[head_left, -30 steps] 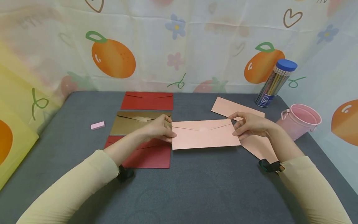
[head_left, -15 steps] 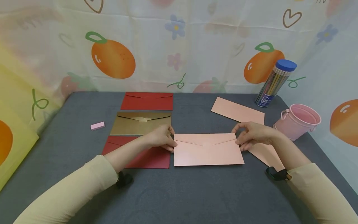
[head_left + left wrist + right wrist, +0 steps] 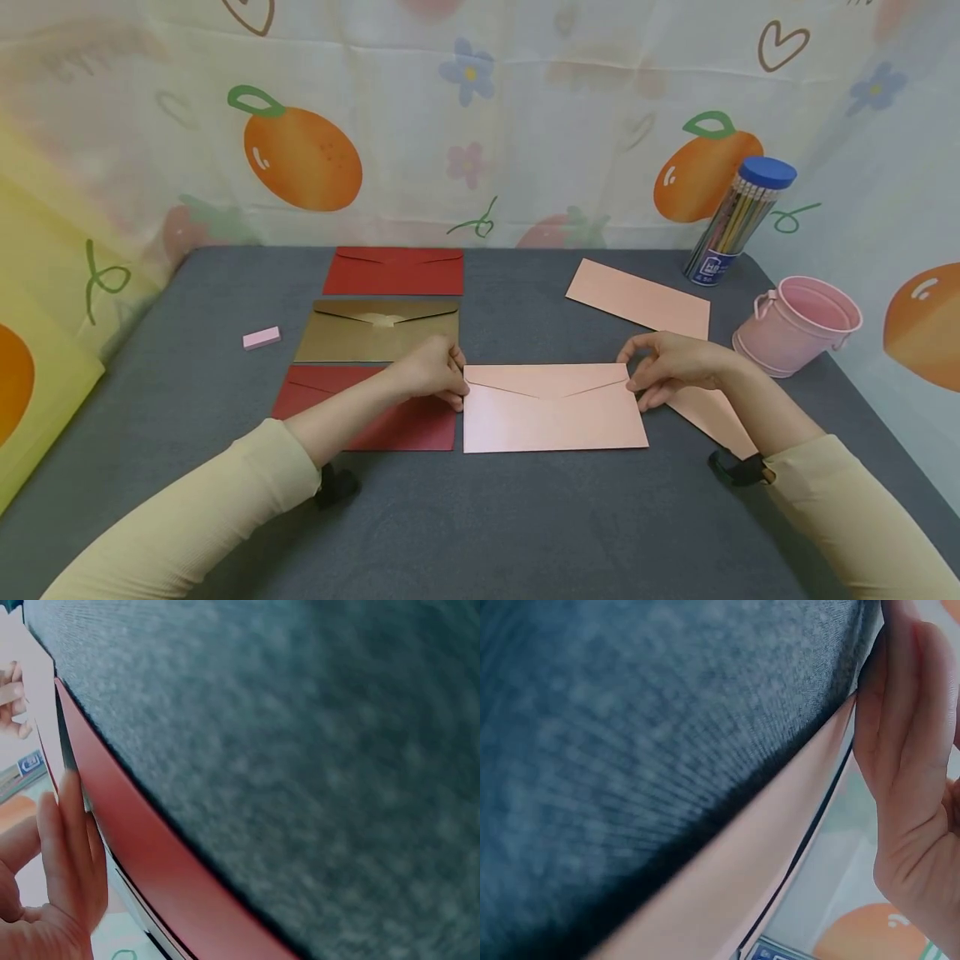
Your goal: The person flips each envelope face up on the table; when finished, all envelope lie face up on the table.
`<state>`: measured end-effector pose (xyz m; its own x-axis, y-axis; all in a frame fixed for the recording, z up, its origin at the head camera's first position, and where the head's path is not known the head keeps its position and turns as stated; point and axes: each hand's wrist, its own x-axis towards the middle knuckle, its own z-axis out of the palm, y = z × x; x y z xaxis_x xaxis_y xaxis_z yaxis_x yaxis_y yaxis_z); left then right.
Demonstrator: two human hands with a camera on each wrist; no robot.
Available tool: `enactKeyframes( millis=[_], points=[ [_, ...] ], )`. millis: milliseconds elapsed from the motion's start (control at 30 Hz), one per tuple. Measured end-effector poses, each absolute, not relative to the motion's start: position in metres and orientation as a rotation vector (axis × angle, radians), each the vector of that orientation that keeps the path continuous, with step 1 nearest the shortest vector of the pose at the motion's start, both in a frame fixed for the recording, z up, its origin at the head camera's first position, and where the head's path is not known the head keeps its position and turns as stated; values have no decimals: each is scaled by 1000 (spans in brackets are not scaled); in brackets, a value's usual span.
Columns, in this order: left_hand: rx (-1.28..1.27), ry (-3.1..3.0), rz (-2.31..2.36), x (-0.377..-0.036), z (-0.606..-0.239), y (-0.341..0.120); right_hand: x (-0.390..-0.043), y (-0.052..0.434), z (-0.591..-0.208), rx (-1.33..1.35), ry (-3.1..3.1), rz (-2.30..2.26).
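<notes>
A pale pink envelope lies flat on the grey table, flap side up, its left edge against a dark red envelope. My left hand holds the pink envelope's upper left corner with curled fingers; in the left wrist view the fingers lie beside the red envelope. My right hand pinches the upper right corner. The right wrist view shows that hand at the envelope's edge.
A gold envelope and a second red one lie behind the left hand. Two more pink envelopes lie at the right. A pencil tub, a pink bucket and a pink eraser stand around.
Both hands brought the pink envelope down and toward me, from held raised over the table to flat on it beside the near red envelope.
</notes>
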<state>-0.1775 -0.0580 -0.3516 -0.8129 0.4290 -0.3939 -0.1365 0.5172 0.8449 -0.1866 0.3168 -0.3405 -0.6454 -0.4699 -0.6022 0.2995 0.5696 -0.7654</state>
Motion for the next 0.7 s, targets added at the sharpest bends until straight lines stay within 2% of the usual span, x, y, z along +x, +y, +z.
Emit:
enactKeyframes(
  millis=[700],
  points=[
    [295,2521,985,-177,-349,-55,-187,310,-340,-80,2042,-1102]
  ],
)
